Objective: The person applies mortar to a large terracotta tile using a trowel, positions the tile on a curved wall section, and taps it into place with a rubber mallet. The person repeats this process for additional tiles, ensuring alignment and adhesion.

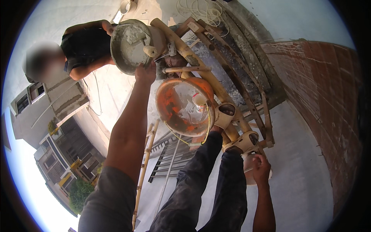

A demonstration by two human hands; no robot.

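Note:
My left hand [145,73] grips the lower rim of a grey bucket [128,58] of wet cement, with a pale-handled tool [150,50] in it. An orange bucket [170,101], smeared grey, with a yellow handle, is just below, holding a small can [199,101]. My sandalled feet [226,110] stand on a bamboo pole [211,87]. My right hand [261,166] is low at the right, fingers curled, beside a round container [249,176] partly hidden behind it; what it holds, if anything, is unclear.
A co-worker [91,50] leans beside the grey bucket. Wooden scaffold rails [245,87] run down the right toward a brown wall [309,100]. A bamboo ladder [142,170], metal grille [164,158] and pale floor [293,170] lie below; coiled hose [199,9] is at the top.

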